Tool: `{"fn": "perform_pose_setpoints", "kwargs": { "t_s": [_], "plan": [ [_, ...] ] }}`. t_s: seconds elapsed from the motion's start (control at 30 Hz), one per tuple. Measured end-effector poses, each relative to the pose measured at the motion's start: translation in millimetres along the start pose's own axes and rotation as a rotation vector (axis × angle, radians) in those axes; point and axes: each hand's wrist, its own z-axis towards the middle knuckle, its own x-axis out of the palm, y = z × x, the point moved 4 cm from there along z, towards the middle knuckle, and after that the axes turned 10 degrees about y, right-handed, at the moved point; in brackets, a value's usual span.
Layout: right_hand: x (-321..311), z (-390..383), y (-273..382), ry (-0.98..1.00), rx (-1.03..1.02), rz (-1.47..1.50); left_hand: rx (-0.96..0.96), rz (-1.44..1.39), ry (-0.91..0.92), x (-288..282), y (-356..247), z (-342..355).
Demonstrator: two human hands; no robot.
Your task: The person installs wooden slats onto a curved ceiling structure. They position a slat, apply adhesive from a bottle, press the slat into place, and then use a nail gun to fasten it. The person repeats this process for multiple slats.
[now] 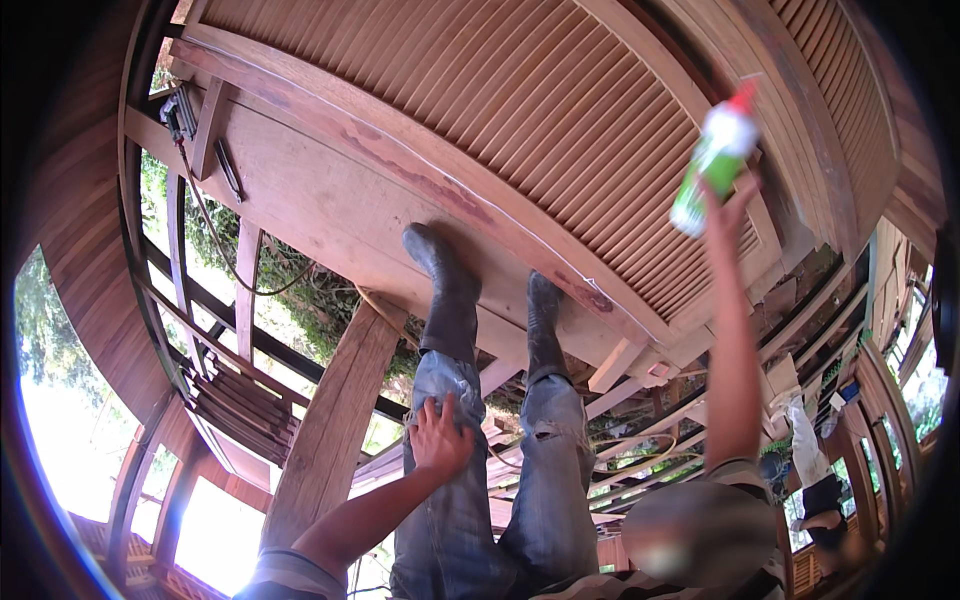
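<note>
My right hand (730, 205) is closed around the lower part of a squeeze bottle (722, 140), white and green with a red nozzle. Slightly blurred, the bottle tilts with its nozzle pointing up and to the right, over the right part of a louvered wooden panel (520, 130). A thin white line of what looks like glue runs along the panel's near wooden rail (440, 175), which has darker reddish patches. My left hand (440, 438) rests on my left leg near the knee, fingers spread, holding nothing.
A second louvered panel (835, 80) stands at the far right. On the bench board (300, 190) lie a corded power tool (178, 115) and a slim dark tool (229, 170). A thick wooden post (335, 430) slants up at lower left. Another person (822, 500) is at lower right.
</note>
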Motion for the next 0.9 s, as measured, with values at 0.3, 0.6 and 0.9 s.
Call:
{"fn": "perform_pose_setpoints", "kwargs": {
  "t_s": [0.3, 0.6, 0.9],
  "plan": [
    [89, -362, -120, 0.251, 0.662, 0.204, -0.004, -0.004, 0.037, -3, -2, 5],
    [111, -346, -116, 0.470, 0.566, 0.179, 0.016, 0.057, 0.000, 4, 0, 6],
    [113, -339, -98, 0.497, 0.421, 0.177, 0.018, 0.071, -0.018, 11, 1, 4]
  ]
}}
